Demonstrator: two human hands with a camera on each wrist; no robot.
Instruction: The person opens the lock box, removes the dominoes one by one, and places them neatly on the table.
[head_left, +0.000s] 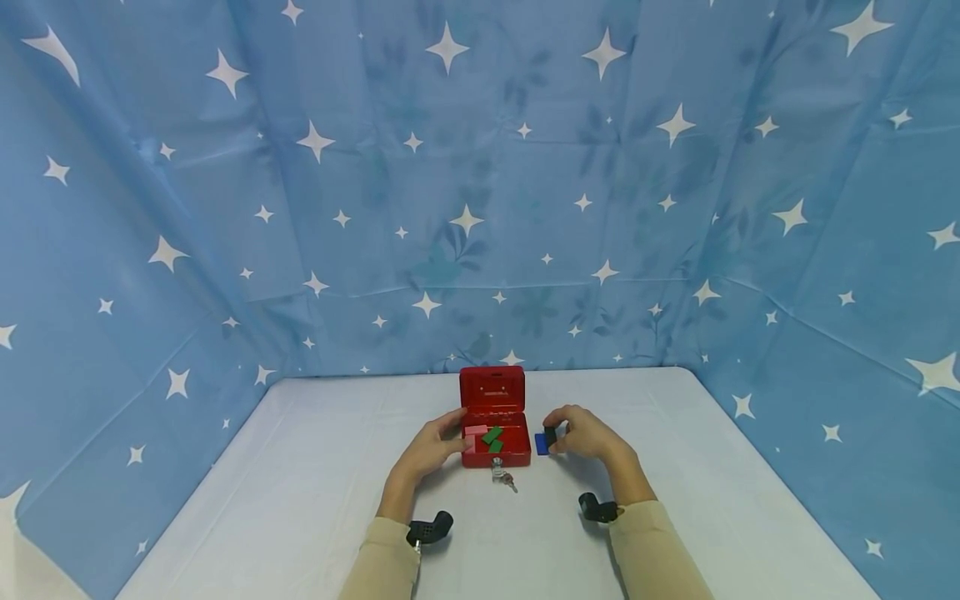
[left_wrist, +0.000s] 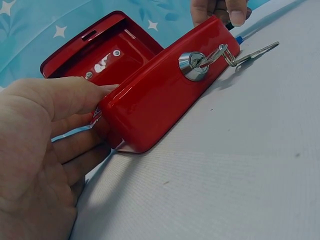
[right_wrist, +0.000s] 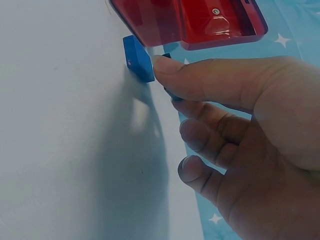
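Observation:
A red metal cash box (head_left: pixel 517 460) stands on the white table with its lid (head_left: pixel 492 383) raised. Inside lie pink blocks (head_left: pixel 476 430) and green blocks (head_left: pixel 491 435). My left hand (head_left: pixel 427 451) grips the box's left wall, thumb over the rim and fingers outside, as the left wrist view shows. To the right of the box, my right hand (head_left: pixel 590 433) pinches a small dark block (head_left: pixel 551 437) between thumb and fingers. Just beside it is a blue block (right_wrist: pixel 138 58) on the table. The hand partly hides the dark block.
Keys (left_wrist: pixel 255 54) hang from the round lock (left_wrist: pixel 192 66) on the box's front. A blue star-patterned curtain (head_left: pixel 465 275) surrounds the table's back and sides. Each wrist wears a black camera, the left one (head_left: pixel 431 528) standing out over the white tabletop (head_left: pixel 315 500).

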